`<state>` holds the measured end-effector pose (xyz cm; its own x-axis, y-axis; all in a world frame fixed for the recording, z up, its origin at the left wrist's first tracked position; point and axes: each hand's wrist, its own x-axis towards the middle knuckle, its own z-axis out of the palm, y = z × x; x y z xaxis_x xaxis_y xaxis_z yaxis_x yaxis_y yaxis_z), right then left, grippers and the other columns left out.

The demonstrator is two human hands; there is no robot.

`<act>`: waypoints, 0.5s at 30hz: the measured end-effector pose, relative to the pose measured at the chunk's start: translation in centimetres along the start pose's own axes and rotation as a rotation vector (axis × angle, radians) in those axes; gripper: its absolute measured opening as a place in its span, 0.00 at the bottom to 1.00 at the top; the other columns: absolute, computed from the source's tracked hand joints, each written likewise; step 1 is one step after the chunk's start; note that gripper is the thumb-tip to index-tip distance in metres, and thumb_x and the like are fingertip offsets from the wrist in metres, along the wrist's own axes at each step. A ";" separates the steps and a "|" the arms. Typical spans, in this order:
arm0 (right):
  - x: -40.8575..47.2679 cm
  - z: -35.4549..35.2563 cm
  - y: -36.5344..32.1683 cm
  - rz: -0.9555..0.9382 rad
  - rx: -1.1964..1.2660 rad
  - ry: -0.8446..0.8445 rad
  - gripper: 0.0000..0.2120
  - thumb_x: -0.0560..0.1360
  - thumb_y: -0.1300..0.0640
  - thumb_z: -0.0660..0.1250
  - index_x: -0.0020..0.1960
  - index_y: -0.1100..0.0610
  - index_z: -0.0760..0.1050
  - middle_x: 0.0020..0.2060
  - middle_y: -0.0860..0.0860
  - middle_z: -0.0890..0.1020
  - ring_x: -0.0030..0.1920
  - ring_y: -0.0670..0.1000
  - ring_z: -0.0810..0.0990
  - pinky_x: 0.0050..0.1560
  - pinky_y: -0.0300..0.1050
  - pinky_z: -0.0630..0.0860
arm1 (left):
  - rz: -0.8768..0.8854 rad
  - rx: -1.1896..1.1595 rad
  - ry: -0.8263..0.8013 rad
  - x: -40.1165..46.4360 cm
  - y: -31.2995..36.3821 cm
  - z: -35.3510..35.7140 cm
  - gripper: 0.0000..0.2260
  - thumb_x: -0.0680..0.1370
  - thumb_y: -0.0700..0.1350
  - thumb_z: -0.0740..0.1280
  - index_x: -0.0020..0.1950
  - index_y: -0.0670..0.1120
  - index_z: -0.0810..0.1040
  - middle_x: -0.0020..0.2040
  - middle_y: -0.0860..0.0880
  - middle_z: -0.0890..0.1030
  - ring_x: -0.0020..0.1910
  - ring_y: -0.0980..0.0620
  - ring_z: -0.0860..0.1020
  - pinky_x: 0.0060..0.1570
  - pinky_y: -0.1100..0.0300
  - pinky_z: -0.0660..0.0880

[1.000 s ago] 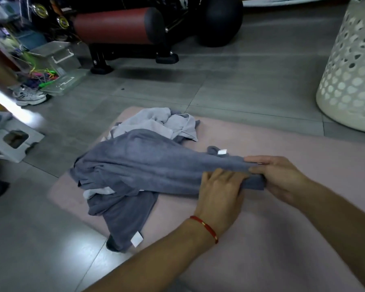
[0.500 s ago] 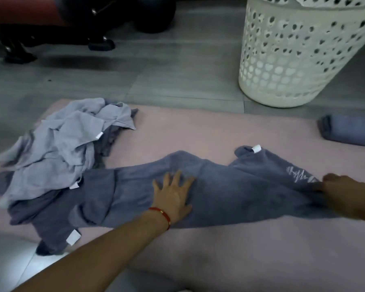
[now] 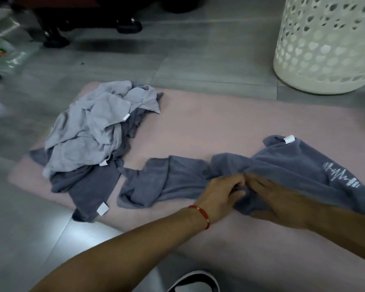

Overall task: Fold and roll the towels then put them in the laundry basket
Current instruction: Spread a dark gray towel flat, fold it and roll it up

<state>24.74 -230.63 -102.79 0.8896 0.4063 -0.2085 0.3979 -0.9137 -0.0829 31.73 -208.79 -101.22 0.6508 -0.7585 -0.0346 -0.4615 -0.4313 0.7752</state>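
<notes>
Pink mat covers most of the floor here, so I'll place everything off it. Biggest thing next to it is the white laundry basket, standing on the grey tiles just past the mat's far right corner, well apart from the hands.

On the mat's left end sits a messy pile of towels, light grey ones crumpled on top of darker blue-grey ones, none folded yet. At the mat's far right edge a bit of dark cloth pokes into view, can't tell what it is.

The towel being worked on is the blue-grey one lying across the middle-right of the mat, stretched out long and rumpled, not flat. It has a white zigzag logo near its right end and a small white tag on its far corner. Looks like soft terry, floppy, so it'll bunch easily.

Left hand, the one with the red bracelet, has its fingers curled into the cloth at the towel's middle, gripping a fold. Right hand lies over the towel right beside it, fingers fairly straight, pressing more than grabbing as far as I can see.

My read: this is still the spreading-out stage before the first fold. Next move probably needs the corners pulled apart and the cloth smoothed flat, otherwise the roll comes out lumpy.
</notes>
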 end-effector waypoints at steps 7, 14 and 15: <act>-2.5 0.3 2.0 0.225 0.346 -0.073 0.10 0.78 0.56 0.71 0.43 0.44 0.73 0.35 0.41 0.78 0.34 0.44 0.77 0.38 0.29 0.70 | -0.199 0.557 0.421 -2.6 -7.2 -4.2 0.15 0.70 0.44 0.66 0.55 0.44 0.78 0.56 0.40 0.78 0.55 0.38 0.76 0.55 0.44 0.74; -2.7 -1.4 0.4 0.243 0.131 -0.113 0.05 0.76 0.44 0.68 0.44 0.42 0.74 0.38 0.36 0.76 0.36 0.39 0.72 0.37 0.28 0.65 | -0.684 0.496 0.368 -4.7 -11.5 -8.5 0.23 0.77 0.46 0.67 0.71 0.47 0.69 0.54 0.39 0.81 0.56 0.35 0.75 0.56 0.44 0.72; -2.0 -2.1 -0.2 0.224 0.186 -0.026 0.08 0.74 0.47 0.71 0.41 0.41 0.73 0.35 0.38 0.77 0.34 0.39 0.72 0.34 0.26 0.65 | -0.631 0.496 0.399 -4.5 -10.6 -8.5 0.17 0.78 0.48 0.66 0.66 0.48 0.73 0.49 0.41 0.83 0.53 0.36 0.76 0.55 0.45 0.72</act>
<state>23.39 -231.26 -100.31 0.9436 0.1957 -0.2669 0.1417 -0.9677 -0.2085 38.84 -196.69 -103.87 0.9900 -0.1227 -0.0689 -0.0944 -0.9423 0.3213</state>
